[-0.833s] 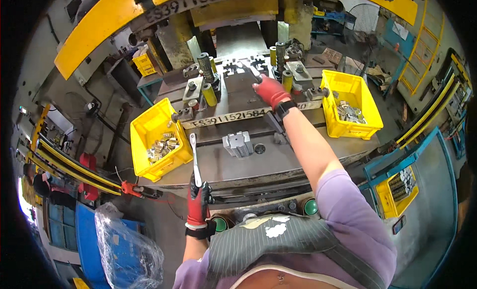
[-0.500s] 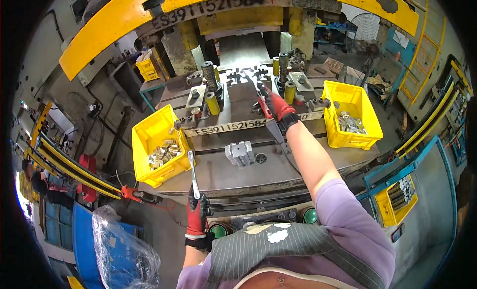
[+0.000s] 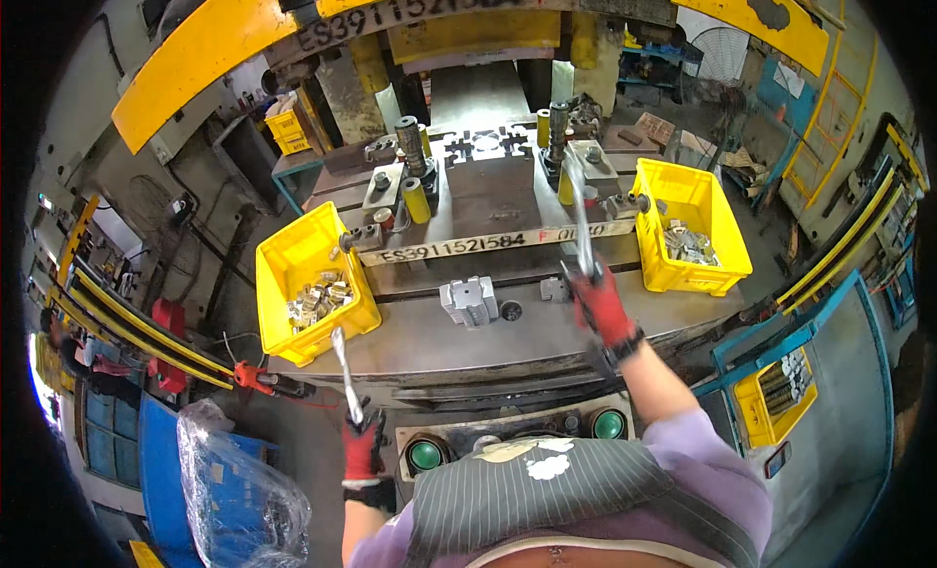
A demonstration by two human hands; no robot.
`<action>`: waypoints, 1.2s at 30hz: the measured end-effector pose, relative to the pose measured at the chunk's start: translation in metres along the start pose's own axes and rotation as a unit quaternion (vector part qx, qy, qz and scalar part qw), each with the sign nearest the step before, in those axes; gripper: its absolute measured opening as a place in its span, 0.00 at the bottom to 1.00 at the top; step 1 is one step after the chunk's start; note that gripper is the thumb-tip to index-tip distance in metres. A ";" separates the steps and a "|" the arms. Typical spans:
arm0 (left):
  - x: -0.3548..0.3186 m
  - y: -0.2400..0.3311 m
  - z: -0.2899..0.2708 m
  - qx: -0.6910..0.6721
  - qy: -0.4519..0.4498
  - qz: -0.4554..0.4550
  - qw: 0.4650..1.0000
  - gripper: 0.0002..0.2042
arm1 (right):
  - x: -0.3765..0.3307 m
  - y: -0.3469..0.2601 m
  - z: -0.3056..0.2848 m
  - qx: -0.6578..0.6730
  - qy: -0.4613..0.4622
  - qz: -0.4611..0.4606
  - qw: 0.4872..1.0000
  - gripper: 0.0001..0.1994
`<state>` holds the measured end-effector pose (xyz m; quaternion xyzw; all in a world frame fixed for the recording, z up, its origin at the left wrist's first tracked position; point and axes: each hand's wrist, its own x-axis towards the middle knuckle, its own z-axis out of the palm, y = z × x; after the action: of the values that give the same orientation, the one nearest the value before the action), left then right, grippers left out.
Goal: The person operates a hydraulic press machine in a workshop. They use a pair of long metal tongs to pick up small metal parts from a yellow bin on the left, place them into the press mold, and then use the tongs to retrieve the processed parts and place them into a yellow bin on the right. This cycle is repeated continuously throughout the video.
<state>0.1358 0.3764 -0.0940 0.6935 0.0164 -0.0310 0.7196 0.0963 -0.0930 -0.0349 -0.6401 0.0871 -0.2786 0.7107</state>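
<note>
The left forearm [image 3: 362, 531] rises almost straight from below to a dark-banded left wrist [image 3: 369, 495], and the red-gloved left hand [image 3: 363, 453] sits on the body side of the press table [image 3: 429, 348]'s front edge, toward the left corner, its dark-tipped fingers curled in a firm grip. The right forearm [image 3: 666, 383] reaches farther out, slanting up and leftward to a banded right wrist [image 3: 625, 347] by the same front edge. Beyond it, the right hand [image 3: 602, 306], gloved alike and somewhat blurred, hangs over the front right part, gripping too.
</note>
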 end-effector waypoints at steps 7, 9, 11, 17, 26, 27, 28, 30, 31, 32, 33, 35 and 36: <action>-0.048 -0.088 -0.047 0.007 0.121 -0.198 0.973 0.23 | -0.251 0.062 -0.120 -0.285 0.289 0.150 0.902 0.31; -0.036 -0.091 -0.051 0.075 -0.022 -0.334 0.939 0.18 | -0.280 0.093 -0.155 -0.090 0.301 0.319 0.894 0.22; -0.022 -0.136 -0.070 0.190 -0.204 -0.263 0.924 0.12 | -0.290 0.104 -0.164 -0.034 0.276 0.378 0.883 0.18; 0.000 -0.147 -0.041 0.315 -0.186 -0.256 0.895 0.19 | -0.284 0.169 -0.172 -0.291 0.093 0.344 0.888 0.21; 0.010 -0.182 -0.051 0.279 -0.168 -0.291 0.900 0.32 | -0.297 0.258 -0.219 -0.398 0.085 0.337 0.849 0.21; 0.009 -0.176 -0.047 0.291 -0.155 -0.308 0.893 0.33 | -0.301 0.256 -0.220 -0.362 0.123 0.290 0.877 0.20; 0.009 -0.182 -0.047 0.291 -0.150 -0.304 0.895 0.34 | -0.303 0.254 -0.222 -0.361 0.083 0.310 0.875 0.21; 0.007 -0.190 -0.057 0.288 -0.132 -0.272 0.909 0.35 | -0.293 0.233 -0.206 -0.317 0.085 0.369 0.870 0.19; 0.008 -0.192 -0.059 0.295 -0.135 -0.275 0.905 0.35 | -0.287 0.216 -0.195 -0.277 0.104 0.412 0.862 0.17; 0.007 -0.193 -0.062 0.300 -0.136 -0.278 0.903 0.36 | -0.277 0.193 -0.180 -0.250 0.112 0.439 0.856 0.16; 0.005 -0.195 -0.067 0.299 -0.132 -0.281 0.903 0.33 | -0.269 0.173 -0.168 -0.236 0.114 0.458 0.850 0.15; 0.007 -0.190 -0.060 0.305 -0.148 -0.302 0.891 0.29 | -0.273 0.174 -0.171 -0.234 0.115 0.466 0.846 0.13; 0.007 -0.188 -0.058 0.309 -0.156 -0.317 0.883 0.27 | -0.274 0.176 -0.172 -0.232 0.114 0.470 0.844 0.12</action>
<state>0.1312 0.4269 -0.2839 0.8249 0.1125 -0.3685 0.4136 -0.1636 -0.0972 -0.2956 -0.6326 0.5197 0.0462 0.5723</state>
